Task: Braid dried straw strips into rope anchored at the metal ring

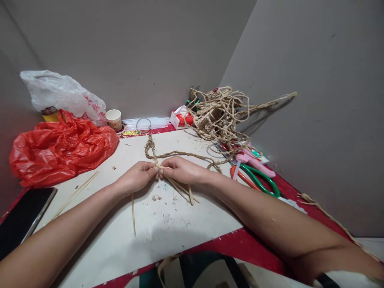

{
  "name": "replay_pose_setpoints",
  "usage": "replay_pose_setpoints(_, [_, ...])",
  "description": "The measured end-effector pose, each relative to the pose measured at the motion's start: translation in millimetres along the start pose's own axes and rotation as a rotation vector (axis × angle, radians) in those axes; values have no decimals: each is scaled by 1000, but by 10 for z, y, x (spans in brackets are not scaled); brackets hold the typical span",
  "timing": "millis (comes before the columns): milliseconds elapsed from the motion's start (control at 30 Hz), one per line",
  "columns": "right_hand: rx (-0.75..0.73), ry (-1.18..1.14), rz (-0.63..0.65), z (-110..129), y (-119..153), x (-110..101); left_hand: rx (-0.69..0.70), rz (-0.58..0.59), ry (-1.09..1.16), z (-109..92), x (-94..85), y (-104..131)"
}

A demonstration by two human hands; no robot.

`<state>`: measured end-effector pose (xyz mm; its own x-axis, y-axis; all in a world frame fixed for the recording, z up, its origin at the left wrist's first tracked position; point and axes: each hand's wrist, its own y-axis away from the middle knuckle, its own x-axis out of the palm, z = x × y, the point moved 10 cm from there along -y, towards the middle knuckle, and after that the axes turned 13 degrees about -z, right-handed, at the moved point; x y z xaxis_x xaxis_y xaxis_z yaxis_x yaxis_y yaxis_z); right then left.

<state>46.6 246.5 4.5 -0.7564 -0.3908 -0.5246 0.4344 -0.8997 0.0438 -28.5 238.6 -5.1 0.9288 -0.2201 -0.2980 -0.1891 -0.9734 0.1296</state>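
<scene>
Both hands meet at the middle of the white board, their fingertips nearly touching. My left hand is closed in a pinch on pale straw strands, and one strand hangs down below it. Opposite it, my right hand pinches the same strands, whose loose ends spread out under the palm. Just beyond the fingers, the strands join a braided straw cord that forms a small loop. From there a brown length of cord runs to the right over the board.
On the left lie a red plastic bag, a clear bag and a phone. A paper cup and tissue box stand behind. Coiled rope, green-handled scissors and a pink tool are right.
</scene>
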Motion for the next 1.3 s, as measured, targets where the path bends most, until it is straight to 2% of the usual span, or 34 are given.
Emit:
replay_pose_setpoints(100, [-126,295,-83,99,30,-35,-93,-20,-14,98,6,13])
replay_pose_setpoints(200, [-178,473,-100,163,76,-56,-139,-42,10,125,3,28])
replay_pose_setpoints(400, [-166,531,-89,262,162,-123,-135,-92,46,108,-20,28])
replay_pose_setpoints(500, [-173,565,-82,294,227,-33,-189,-89,133,147,19,54])
replay_pose_setpoints(633, [-195,727,-104,308,320,96,-228,-108,232,180,62,94])
replay_pose_setpoints(700, [-207,763,-56,333,381,158,-224,-121,247,180,66,105])
replay_pose_setpoints(800, [-289,652,172,449,522,293,-222,-98,281,171,83,109])
replay_pose_setpoints(833, [-303,582,237,491,559,296,-227,-82,301,167,90,108])
replay_pose_setpoints(867, [-302,509,248,530,557,243,-230,-63,321,159,97,108])
replay_pose_setpoints(900, [-289,447,189,558,507,127,-233,-44,342,148,102,107])
replay_pose_setpoints(1000, [-235,337,-216,530,264,-381,-251,7,394,117,117,110])
replay_pose_setpoints(1033, [-217,290,-281,473,201,-452,-260,22,407,112,125,113])
replay_pose_setpoints(1067, [-180,220,-270,381,136,-434,-266,39,416,107,137,115])
replay_pose_setpoints(1200, [153,-221,88,-70,18,49,-239,60,406,84,153,109])
replay_pose_setpoints(1300, [285,-378,152,-199,12,154,-206,50,316,71,143,109])
